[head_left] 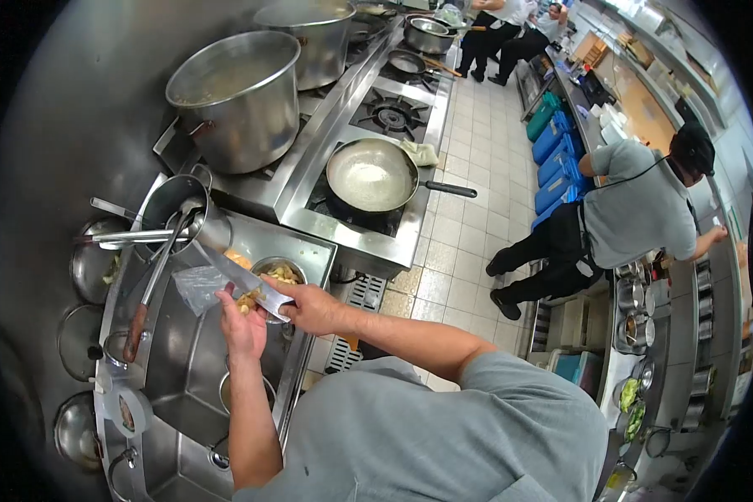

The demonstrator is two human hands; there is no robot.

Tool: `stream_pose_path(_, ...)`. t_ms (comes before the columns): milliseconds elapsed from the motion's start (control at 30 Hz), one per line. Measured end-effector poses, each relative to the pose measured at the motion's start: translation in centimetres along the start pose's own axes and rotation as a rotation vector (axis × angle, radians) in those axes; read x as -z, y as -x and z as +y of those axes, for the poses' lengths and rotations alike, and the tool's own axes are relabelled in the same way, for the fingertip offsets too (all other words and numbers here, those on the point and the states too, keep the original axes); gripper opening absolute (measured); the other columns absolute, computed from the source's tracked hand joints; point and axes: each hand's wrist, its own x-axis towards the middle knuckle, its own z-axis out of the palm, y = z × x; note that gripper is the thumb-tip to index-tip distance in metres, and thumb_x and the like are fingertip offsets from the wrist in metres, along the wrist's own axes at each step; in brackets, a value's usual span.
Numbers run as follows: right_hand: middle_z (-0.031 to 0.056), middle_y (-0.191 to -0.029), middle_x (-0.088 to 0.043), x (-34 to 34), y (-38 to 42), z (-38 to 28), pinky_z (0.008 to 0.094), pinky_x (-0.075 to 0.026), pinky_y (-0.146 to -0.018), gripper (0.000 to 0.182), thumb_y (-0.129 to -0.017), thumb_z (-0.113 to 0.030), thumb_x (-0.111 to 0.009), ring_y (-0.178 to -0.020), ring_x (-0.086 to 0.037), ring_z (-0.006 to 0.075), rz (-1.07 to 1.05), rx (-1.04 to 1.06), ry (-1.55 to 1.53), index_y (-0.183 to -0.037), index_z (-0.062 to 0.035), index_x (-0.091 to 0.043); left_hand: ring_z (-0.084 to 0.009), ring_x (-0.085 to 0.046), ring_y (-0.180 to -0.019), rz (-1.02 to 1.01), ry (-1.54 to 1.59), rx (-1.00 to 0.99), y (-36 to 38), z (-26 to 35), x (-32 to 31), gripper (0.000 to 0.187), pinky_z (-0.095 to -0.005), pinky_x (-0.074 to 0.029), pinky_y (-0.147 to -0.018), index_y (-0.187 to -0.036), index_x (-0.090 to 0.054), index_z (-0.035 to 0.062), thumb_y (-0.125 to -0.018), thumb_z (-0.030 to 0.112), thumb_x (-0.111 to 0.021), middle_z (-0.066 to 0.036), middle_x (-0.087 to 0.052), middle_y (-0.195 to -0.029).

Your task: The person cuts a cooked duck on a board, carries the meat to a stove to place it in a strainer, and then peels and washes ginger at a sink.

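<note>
My right hand point(316, 309) is closed around a broad-bladed knife point(241, 274), its blade pointing up and to the left. Close beside the blade, my left hand point(243, 330) has its fingers curled about a pale yellow-brown piece of food point(247, 302), which I cannot identify for certain. Just beyond both hands sits a metal bowl point(279, 258) with similar pale chunks in it. A clear plastic bag point(201, 289) lies left of the hands, and an orange item point(239, 258) is partly hidden behind the blade.
Below the hands is a steel sink point(171, 402). A pot with ladles point(217, 226) stands at its far end. Large stockpots point(255, 125) and a wok point(370, 174) sit on the stove, the wok's handle point(452, 189) jutting over the aisle. A co-worker point(636, 201) stands at the right.
</note>
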Motion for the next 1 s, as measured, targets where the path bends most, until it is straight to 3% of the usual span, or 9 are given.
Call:
stream_pose_path(67,0.0304,-0.11,-0.069,0.1,-0.2,-0.8,0.0477,-0.054,-0.091,0.073,-0.094,-0.011,-0.062,-0.102,-0.069,0.0452,-0.026,-0.109,0.106,-0.16,-0.0199,-0.033,-0.0281,-0.055,-0.125,0.076,-0.009,0.043,-0.8,-0.7,1.3,0.069,-0.0438,-0.048,-0.107,-0.142,-0.039,-0.0005,-0.106,0.059,-0.042,-0.015,-0.053,-0.132)
stream_pose_path(200,0.03,-0.104,-0.07,-1.7,0.1,-1.2,0.0519,-0.054,-0.086,0.072,-0.095,-0.015,-0.063,-0.097,-0.069,0.0463,0.069,-0.126,0.146,-0.16,-0.0241,-0.033,-0.0262,-0.058,-0.121,0.124,0.112,-0.021,-0.7,-1.9,1.4,0.055,-0.0418,-0.051,-0.101,-0.129,-0.047,0.0003,-0.107,0.05,-0.051,-0.014,-0.056,-0.127)
stream_pose_path(267,0.0295,-0.111,-0.069,-2.5,-0.2,-0.9,0.0517,-0.054,-0.087,0.073,-0.095,-0.016,-0.063,-0.1,-0.069,0.0467,0.05,-0.144,0.132,-0.16,-0.026,-0.032,-0.0254,-0.061,-0.116,0.191,-0.172,-0.189,-0.2,-2.8,1.7,0.046,-0.0398,-0.052,-0.097,-0.128,-0.048,0.0002,-0.105,0.038,-0.06,-0.013,-0.058,-0.123)
stream_pose_path(333,0.0287,-0.12,-0.067,-3.1,-0.4,-1.3,0.0505,-0.055,-0.09,0.073,-0.095,-0.015,-0.062,-0.103,-0.068,0.0471,0.095,0.027,0.163,-0.16,-0.0258,-0.031,-0.0241,-0.062,-0.113,0.294,-0.149,-0.176,-0.3,-2.5,1.0,0.037,-0.0381,-0.053,-0.096,-0.128,-0.05,0.0004,-0.105,0.027,-0.062,-0.013,-0.061,-0.123)
stream_pose_path(433,0.0274,-0.122,-0.068,-3.3,-0.6,-1.6,0.0478,-0.054,-0.095,0.069,-0.096,-0.015,-0.058,-0.109,-0.068,0.0447,-0.082,-0.213,0.138,-0.16,-0.0241,-0.034,-0.0235,-0.063,-0.114,0.064,0.085,-0.124,-0.3,-2.3,4.3,0.034,-0.0411,-0.052,-0.099,-0.126,-0.056,0.0012,-0.109,0.031,-0.053,-0.014,-0.065,-0.123)
stream_pose_path(533,0.0292,-0.114,-0.069,-4.7,-1.1,-0.7,0.0471,-0.055,-0.092,0.064,-0.096,-0.012,-0.058,-0.105,-0.069,0.0435,-0.046,-0.113,0.2,-0.156,-0.0209,-0.041,-0.0262,-0.062,-0.115,0.147,0.219,-0.09,0.1,-0.9,4.5,0.072,-0.0418,-0.048,-0.105,-0.13,-0.053,-0.0019,-0.105,0.063,-0.037,-0.013,-0.065,-0.122)
stream_pose_path(600,0.0292,-0.115,-0.068,-5.8,-1.4,0.1,0.0482,-0.055,-0.09,0.064,-0.095,-0.008,-0.06,-0.104,-0.068,0.0449,0.057,0.062,0.077,-0.155,-0.0194,-0.043,-0.0262,-0.061,-0.115,0.282,0.213,-0.117,0.1,0.4,2.7,0.081,-0.0406,-0.047,-0.106,-0.13,-0.053,-0.0024,-0.102,0.071,-0.033,-0.013,-0.065,-0.12)
stream_pose_path(767,0.0227,-0.101,-0.072,-6.2,-1.6,-2.2,0.0484,-0.056,-0.079,0.064,-0.095,-0.006,-0.061,-0.091,-0.071,0.0416,0.12,0.133,0.254,-0.155,-0.0209,-0.044,-0.0197,-0.064,-0.104,0.208,0.123,-0.213,0.2,0.8,4.1,0.077,-0.0365,-0.052,-0.091,-0.124,-0.055,0.001,-0.102,0.071,-0.032,-0.009,-0.066,-0.113)
stream_pose_path(1000,0.0218,-0.097,-0.072,-5.5,-1.5,-3.2,0.0498,-0.056,-0.074,0.064,-0.095,-0.007,-0.063,-0.087,-0.071,0.0424,0.164,0.173,0.266,-0.154,-0.021,-0.044,-0.0217,-0.065,-0.099,0.21,-0.033,-0.438,0.0,1.9,2.1,0.076,-0.0365,-0.055,-0.086,-0.128,-0.051,-0.0032,-0.105,0.067,-0.03,-0.014,-0.065,-0.114)
